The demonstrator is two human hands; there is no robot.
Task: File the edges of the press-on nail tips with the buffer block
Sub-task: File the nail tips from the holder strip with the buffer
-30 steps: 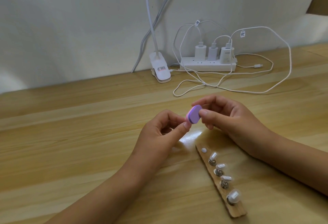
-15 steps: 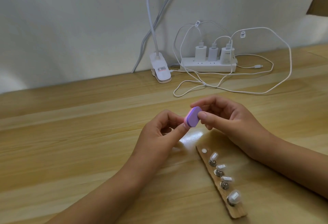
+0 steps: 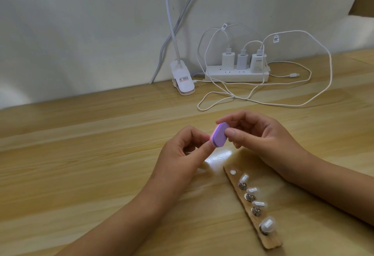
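Note:
My right hand [image 3: 261, 136] pinches a purple buffer block [image 3: 280, 136] with a pink edge between thumb and fingers, above the table's middle. My left hand [image 3: 182, 154] has its fingers curled, thumb and forefinger pinched together right at the block's lower left edge. What they pinch is hidden by the fingertips; it looks like a nail tip. Below the right hand lies a wooden strip [image 3: 269, 241] with metal studs. Several clear nail tips [image 3: 243, 178] stand on them, the largest [image 3: 267, 224] nearest me. The strip's far end bears only a white dot [image 3: 232, 172].
A white power strip [image 3: 236, 76] with three chargers sits at the back by the wall. Its white cables [image 3: 303, 104] loop over the wooden table [image 3: 81, 164] behind my hands. A white lamp clip [image 3: 183, 81] stands left of the power strip.
The buffer block has slid and tilted a little in my right hand against my left fingertips. Both hands stay in nearly the same place.

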